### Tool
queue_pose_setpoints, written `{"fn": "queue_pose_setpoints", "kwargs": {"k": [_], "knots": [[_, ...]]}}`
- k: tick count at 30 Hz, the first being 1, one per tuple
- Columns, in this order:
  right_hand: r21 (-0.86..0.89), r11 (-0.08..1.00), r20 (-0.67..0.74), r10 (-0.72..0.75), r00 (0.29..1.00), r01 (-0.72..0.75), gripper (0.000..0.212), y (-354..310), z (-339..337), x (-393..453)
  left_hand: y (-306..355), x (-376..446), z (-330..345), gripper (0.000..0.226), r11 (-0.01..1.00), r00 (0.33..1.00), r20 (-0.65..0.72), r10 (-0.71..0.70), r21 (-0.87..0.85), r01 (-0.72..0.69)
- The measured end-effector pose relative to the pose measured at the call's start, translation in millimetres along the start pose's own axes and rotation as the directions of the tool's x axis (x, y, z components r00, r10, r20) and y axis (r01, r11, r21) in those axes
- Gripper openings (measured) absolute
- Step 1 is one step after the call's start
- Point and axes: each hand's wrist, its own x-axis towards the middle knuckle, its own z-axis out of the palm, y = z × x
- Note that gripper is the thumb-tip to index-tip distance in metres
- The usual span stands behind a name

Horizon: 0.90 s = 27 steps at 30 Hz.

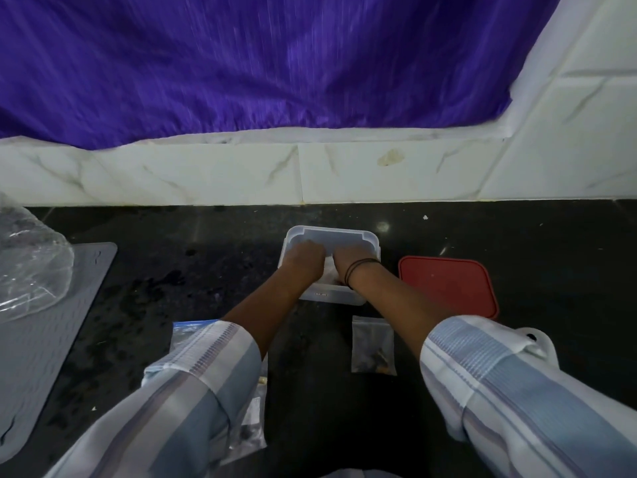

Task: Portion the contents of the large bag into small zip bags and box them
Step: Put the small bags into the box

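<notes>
A translucent white plastic box (pixel 348 233) stands on the dark counter at centre. My left hand (pixel 305 258) and my right hand (pixel 348 260) are both inside it, fingers curled downward side by side over something pale between them; what they grip is hidden. A small filled zip bag (pixel 373 346) lies flat on the counter in front of the box, under my right forearm. The large clear bag (pixel 29 267) sits at the far left. More zip bags (pixel 250 432) lie partly hidden beneath my left sleeve.
The box's red lid (pixel 448 288) lies flat just right of the box. A grey mat (pixel 41 346) covers the left counter. A white tiled ledge (pixel 241 170) and purple curtain (pixel 258 63) rise behind. A white object (pixel 541 343) peeks past my right sleeve.
</notes>
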Motion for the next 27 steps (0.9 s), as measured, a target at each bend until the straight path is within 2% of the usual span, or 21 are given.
{"fn": "queue_pose_setpoints", "kwargs": {"k": [2,3,4,6,7,8,10,12,15,17,19,23,25,27], "knots": [[0.040,0.999,-0.025,-0.006,1.000,0.007,0.030,0.7,-8.9,-7.3,-2.7,-1.4,-3.8,0.027,0.999,0.999,-0.033,0.023,-0.038,-0.024],[0.090,0.995,-0.117,-0.029,0.993,0.039,0.028,2.6,-12.2,-14.4,-3.6,-6.0,-8.4,0.027,0.996,0.998,-0.055,0.029,-0.086,-0.034],[0.162,0.981,-0.285,-0.057,0.957,0.107,0.025,6.9,-11.8,-23.7,-4.2,-12.8,-13.6,0.026,0.989,0.995,-0.095,0.037,-0.141,-0.050],[0.331,0.903,-0.586,-0.030,0.810,0.273,0.012,20.7,-6.2,-56.3,-4.1,-34.9,-20.7,0.021,0.958,0.963,-0.266,0.043,-0.261,-0.115],[0.393,0.856,-0.670,0.015,0.742,0.337,0.010,30.2,0.0,-73.7,-3.9,-49.5,-21.4,0.018,0.936,0.926,-0.377,0.038,-0.312,-0.165],[0.450,0.813,-0.699,0.063,0.713,0.369,0.010,39.0,9.5,-90.3,-2.6,-67.6,-19.0,0.016,0.906,0.884,-0.467,0.021,-0.365,-0.214],[0.593,0.733,-0.626,0.161,0.763,0.332,0.009,58.1,33.6,-120.7,2.3,-102.0,-7.3,0.013,0.827,0.835,-0.550,-0.035,-0.485,-0.285],[0.681,0.709,-0.481,0.248,0.841,0.181,0.008,75.2,63.5,-143.9,11.7,-130.6,13.2,0.010,0.739,0.854,-0.511,-0.097,-0.612,-0.282],[0.677,0.735,-0.273,0.303,0.913,-0.042,0.014,93.2,105.7,-164.4,30.5,-149.6,54.7,0.007,0.662,0.951,-0.300,-0.069,-0.727,-0.182],[0.652,0.751,-0.178,0.286,0.942,-0.105,0.022,96.1,120.9,-169.5,42.9,-152.2,76.6,0.009,0.655,0.985,-0.163,-0.053,-0.751,-0.089],[0.637,0.760,-0.145,0.283,0.948,-0.130,0.024,93.0,124.5,-170.0,52.7,-151.6,89.5,0.013,0.636,0.992,-0.092,-0.087,-0.771,-0.016],[0.655,0.739,-0.121,0.311,0.943,-0.159,0.028,82.3,122.9,-162.6,65.5,-151.6,94.4,0.016,0.558,0.991,-0.046,-0.128,-0.829,0.034],[0.711,0.678,-0.088,0.349,0.933,-0.186,0.026,78.7,126.5,-155.7,70.1,-152.7,93.0,0.019,0.478,0.987,-0.001,-0.158,-0.875,0.076],[0.759,0.621,-0.073,0.383,0.921,-0.198,0.025,76.6,127.0,-151.5,73.1,-153.0,92.6,0.022,0.356,0.976,0.082,-0.204,-0.922,0.152]]}}
